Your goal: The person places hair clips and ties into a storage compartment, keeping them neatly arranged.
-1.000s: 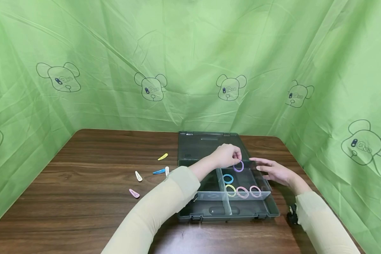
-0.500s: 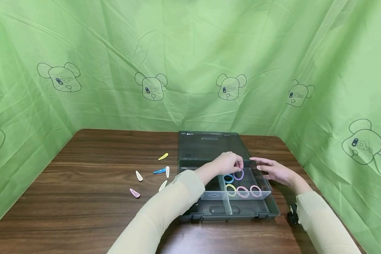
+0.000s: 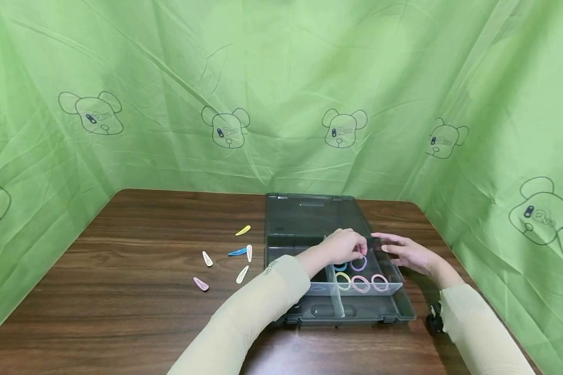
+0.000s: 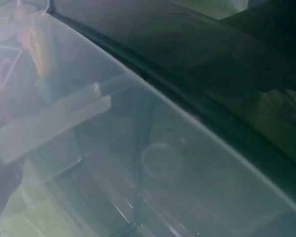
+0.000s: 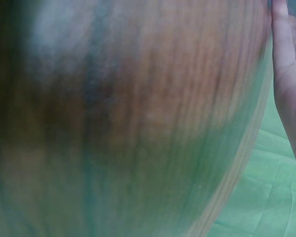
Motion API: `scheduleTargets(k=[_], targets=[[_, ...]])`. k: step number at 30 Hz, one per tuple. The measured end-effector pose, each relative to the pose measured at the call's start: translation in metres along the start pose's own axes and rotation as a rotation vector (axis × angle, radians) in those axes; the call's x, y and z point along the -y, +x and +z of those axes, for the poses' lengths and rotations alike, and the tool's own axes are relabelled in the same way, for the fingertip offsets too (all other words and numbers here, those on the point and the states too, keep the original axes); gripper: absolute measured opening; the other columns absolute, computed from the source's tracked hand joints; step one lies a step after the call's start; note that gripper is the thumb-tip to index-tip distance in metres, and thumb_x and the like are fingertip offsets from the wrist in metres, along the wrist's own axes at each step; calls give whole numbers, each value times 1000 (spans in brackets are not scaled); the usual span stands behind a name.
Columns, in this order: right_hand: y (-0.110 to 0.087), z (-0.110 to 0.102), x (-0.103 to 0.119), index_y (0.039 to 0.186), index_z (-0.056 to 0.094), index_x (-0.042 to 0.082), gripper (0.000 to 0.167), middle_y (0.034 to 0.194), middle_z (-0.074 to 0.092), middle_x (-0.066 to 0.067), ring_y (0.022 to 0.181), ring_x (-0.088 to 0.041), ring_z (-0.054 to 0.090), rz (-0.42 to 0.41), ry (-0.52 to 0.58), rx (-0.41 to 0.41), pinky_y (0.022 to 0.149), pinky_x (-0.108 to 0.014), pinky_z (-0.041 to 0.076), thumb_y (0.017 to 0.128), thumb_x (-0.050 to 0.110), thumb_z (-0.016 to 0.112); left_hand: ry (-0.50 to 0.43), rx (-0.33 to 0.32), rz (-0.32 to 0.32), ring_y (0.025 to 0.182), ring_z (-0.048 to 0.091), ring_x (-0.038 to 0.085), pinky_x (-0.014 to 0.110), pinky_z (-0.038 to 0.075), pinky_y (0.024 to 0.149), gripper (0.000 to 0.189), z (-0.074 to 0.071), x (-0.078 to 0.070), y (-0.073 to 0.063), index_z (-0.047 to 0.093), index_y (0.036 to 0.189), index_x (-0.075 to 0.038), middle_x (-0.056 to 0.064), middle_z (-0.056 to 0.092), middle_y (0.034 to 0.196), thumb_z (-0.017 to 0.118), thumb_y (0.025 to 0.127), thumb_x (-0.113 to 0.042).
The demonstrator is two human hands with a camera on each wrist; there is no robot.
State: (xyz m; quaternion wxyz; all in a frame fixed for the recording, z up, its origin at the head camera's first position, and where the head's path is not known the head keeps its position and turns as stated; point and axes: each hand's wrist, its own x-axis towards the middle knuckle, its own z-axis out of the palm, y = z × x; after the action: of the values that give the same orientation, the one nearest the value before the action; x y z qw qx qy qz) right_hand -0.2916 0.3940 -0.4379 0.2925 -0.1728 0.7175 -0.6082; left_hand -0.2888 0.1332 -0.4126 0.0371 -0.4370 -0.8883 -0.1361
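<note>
My left hand (image 3: pixel 344 246) reaches over the right compartment of the dark see-through box (image 3: pixel 305 315). Its thumb and fingers pinch the top of a purple hair tie (image 3: pixel 358 263), low inside that compartment. A blue hair tie (image 3: pixel 340 267) lies beside it, partly behind the hand. Nearer the front wall are a yellow hair tie (image 3: pixel 343 281) and two pink ones. At the box's right side rests my right hand (image 3: pixel 410 256), fingers extended against or close to the wall. The left wrist view is hazy, showing box walls; the right wrist view shows blurred wood and part of my right hand (image 5: pixel 288 74).
The box's lid (image 3: pixel 311 213) lies back, open, behind it. A clear divider (image 3: pixel 336 299) splits the inside. On the wooden table (image 3: pixel 122 291) to the left are several snap hair clips, among them a yellow clip (image 3: pixel 243 230) and a pink clip (image 3: pixel 200 284). Green cloth surrounds the table.
My left hand has lowered the purple hair tie into the right compartment and moved slightly right with it. A white clip formerly behind the sleeve shows now. My right hand stays put.
</note>
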Motion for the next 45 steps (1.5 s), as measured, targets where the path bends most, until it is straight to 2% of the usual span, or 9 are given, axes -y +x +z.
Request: scheduleTargets(k=[5,11,19,29,33,41,45], targets=[[-1,1,1,148,25,9,50,144,40,-10,121,-18,53,6,-25,-18,93,-39,47,101,12,40,57,-14,13,82,50,2,22,38,73,4,4,0,1,65,84,-31,-21,57,75,69,85,-33],[-2,2,2,149,24,10,50,149,28,-22,122,-17,52,16,-47,-26,94,-39,46,101,13,40,63,-4,6,82,50,1,22,37,72,4,5,0,1,66,83,-33,-24,58,75,70,84,-34],[-2,2,1,149,22,7,51,149,24,-26,121,-16,52,4,-50,-8,94,-38,47,101,12,39,13,2,21,83,51,-1,22,39,75,5,6,2,1,66,87,-31,-24,60,78,70,84,-33],[-1,2,2,149,21,7,52,149,23,-27,121,-19,52,20,-44,-21,94,-40,46,101,12,39,-47,33,54,92,49,2,23,38,82,12,-4,4,-7,65,95,-29,-22,62,91,69,85,-32],[-2,1,2,149,22,7,50,149,26,-25,121,-19,52,13,-47,-12,94,-39,46,101,12,39,-81,39,64,93,49,2,23,37,84,15,-11,7,-12,66,99,-28,-20,63,95,70,84,-30],[-2,1,2,148,24,6,49,141,45,-3,121,-16,52,-10,-17,16,93,-39,47,101,10,38,-134,47,44,95,51,4,24,37,87,16,-38,4,-25,68,102,-23,-15,66,97,69,86,-25],[-1,0,2,148,25,7,48,140,47,0,121,-14,52,-12,-19,20,93,-38,47,101,10,38,-132,52,26,95,51,6,26,38,86,15,-51,1,-30,67,101,-23,-12,67,97,68,86,-25]])
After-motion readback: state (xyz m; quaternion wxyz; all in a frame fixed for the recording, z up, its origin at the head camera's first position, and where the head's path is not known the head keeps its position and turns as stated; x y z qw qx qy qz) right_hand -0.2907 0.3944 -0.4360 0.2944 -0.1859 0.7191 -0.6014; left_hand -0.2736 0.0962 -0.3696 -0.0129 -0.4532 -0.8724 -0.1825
